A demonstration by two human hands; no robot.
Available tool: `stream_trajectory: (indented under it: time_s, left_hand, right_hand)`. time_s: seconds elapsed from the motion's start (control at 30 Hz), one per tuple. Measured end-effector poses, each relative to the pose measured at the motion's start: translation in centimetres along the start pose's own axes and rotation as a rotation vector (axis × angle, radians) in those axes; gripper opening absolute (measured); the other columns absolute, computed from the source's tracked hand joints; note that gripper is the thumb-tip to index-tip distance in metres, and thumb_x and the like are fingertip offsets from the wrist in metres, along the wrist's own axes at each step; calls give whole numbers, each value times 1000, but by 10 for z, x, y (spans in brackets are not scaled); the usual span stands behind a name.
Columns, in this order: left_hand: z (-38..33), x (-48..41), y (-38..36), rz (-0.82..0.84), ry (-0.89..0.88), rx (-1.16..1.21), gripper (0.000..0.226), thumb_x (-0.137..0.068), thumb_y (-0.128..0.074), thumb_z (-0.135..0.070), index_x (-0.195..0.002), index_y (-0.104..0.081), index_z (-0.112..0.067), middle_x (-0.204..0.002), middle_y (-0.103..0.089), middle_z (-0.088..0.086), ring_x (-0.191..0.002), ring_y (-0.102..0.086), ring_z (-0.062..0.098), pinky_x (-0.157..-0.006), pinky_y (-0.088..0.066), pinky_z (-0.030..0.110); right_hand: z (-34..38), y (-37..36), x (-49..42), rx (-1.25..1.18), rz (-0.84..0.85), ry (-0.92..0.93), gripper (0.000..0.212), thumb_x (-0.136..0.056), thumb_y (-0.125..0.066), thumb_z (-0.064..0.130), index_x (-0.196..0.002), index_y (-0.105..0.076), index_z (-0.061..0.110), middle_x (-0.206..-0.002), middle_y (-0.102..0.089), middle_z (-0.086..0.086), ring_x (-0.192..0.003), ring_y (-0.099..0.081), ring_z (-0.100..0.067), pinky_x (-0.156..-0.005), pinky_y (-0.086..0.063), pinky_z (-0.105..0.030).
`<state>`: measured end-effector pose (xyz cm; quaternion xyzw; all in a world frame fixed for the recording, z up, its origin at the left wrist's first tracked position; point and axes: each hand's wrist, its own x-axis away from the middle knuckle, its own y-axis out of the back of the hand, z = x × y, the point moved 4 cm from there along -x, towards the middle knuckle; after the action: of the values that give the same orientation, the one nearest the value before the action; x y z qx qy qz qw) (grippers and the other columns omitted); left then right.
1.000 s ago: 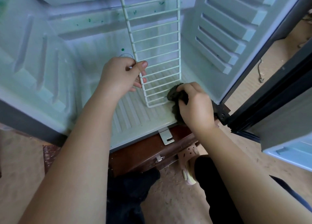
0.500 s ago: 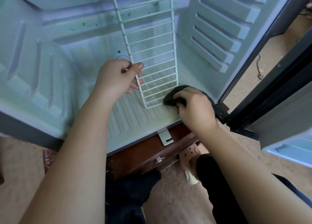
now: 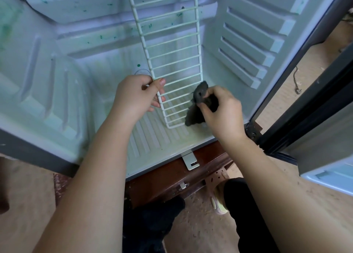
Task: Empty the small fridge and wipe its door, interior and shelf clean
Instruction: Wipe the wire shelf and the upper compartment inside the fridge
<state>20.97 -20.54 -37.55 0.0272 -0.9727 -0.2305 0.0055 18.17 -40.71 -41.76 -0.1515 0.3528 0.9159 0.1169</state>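
The wire shelf (image 3: 172, 61) stands on end inside the fridge (image 3: 57, 84), its lower end resting on the ribbed floor near the front right corner. Its upper part runs out of the top of the view, so I cannot see how tall it is or what it leans on. My left hand (image 3: 133, 97) grips its left rail, thumb across the front and fingers curled behind, mostly hidden by the wires. My right hand (image 3: 224, 110) is closed around a dark cloth (image 3: 199, 98), bunched against the shelf's lower right edge. The hand and the folds cover the right rail there, so I cannot tell which wire the cloth touches. Green specks (image 3: 138, 65) dot the back wall and the upper ledge; the faint smears on the left wall are hard to make out. The door (image 3: 324, 142) hangs open at the right, cut off by the frame, with only a sliver of its pale inner lining showing. The fridge sits on a dark wooden stand (image 3: 164, 178). Beside the stand are my shoe (image 3: 217, 193) and a dark trouser leg, on a gritty floor (image 3: 200, 229).
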Motion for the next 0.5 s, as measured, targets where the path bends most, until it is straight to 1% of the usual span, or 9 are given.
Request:
stream_trajectory:
  time_s: [0.1, 0.2, 0.27, 0.33, 0.37, 0.4, 0.43, 0.47, 0.5]
  left_hand:
    - [-1, 0, 1, 0, 5, -2, 30, -96, -58, -32, -69, -65, -20, -64, -71, -1, -65, -72, 20, -61, -57, 28]
    - [-2, 1, 1, -4, 6, -1, 29, -96, -58, -31, -70, -65, -20, -65, -71, 0, -65, -72, 20, -60, -57, 27]
    - [-3, 1, 1, -7, 4, -4, 29, -96, -59, -30, -70, -65, -19, -68, -72, 2, -65, -72, 21, -61, -57, 28]
    - [-3, 1, 1, -6, -2, -9, 29, -96, -59, -30, -70, -65, -19, -68, -72, 3, -65, -72, 20, -64, -58, 30]
    - [-3, 2, 1, -8, -5, -11, 29, -96, -58, -30, -70, -65, -20, -68, -72, 2, -64, -72, 20, -64, -58, 31]
    - [-3, 2, 0, -11, -9, -15, 29, -96, -58, -29, -69, -65, -20, -67, -71, 2, -63, -72, 20, -64, -58, 31]
    - [-3, 2, 0, -15, -12, -20, 29, -96, -58, -29, -69, -64, -20, -67, -71, 1, -63, -72, 19, -64, -58, 31]
    - [-3, 2, 0, -19, -15, -24, 30, -96, -58, -28, -69, -64, -19, -67, -71, 1, -62, -72, 18, -63, -58, 30]
    - [-3, 2, 0, -21, -18, -27, 29, -96, -58, -28, -69, -65, -19, -66, -71, 1, -61, -71, 17, -62, -57, 29]
  right_hand:
    - [-15, -3, 12, 77, 85, -29, 18, -73, -64, -3, -87, -60, 7, -90, -60, -4, -81, -56, -23, -66, -35, -22]
    - [-13, 3, 8, 48, 92, -119, 17, -77, -65, 0, -87, -62, 13, -84, -60, 4, -78, -56, -16, -65, -39, -20]
    - [6, 16, -10, -92, -21, -135, 16, -81, -67, 4, -86, -61, 17, -77, -58, 14, -71, -54, -1, -62, -39, -8]
    - [32, 34, -33, -223, -191, -43, 18, -81, -67, 4, -86, -58, 19, -77, -56, 21, -73, -53, 13, -67, -38, -2]
    - [43, 41, -41, -290, -254, 11, 19, -81, -67, 4, -86, -56, 19, -77, -56, 20, -72, -54, 14, -70, -39, -4]
    - [49, 42, -47, -362, -274, 45, 19, -81, -67, 6, -87, -55, 20, -76, -58, 18, -71, -56, 11, -71, -45, -11]
    - [52, 39, -51, -429, -242, 55, 19, -81, -67, 9, -87, -55, 22, -74, -60, 14, -69, -60, 5, -70, -51, -22]
    - [52, 32, -52, -455, -188, 41, 20, -81, -67, 13, -87, -55, 27, -73, -63, 9, -67, -66, -6, -66, -55, -32]
    - [51, 25, -50, -443, -145, 21, 22, -81, -67, 15, -85, -54, 32, -72, -65, 6, -66, -68, -14, -63, -56, -38]
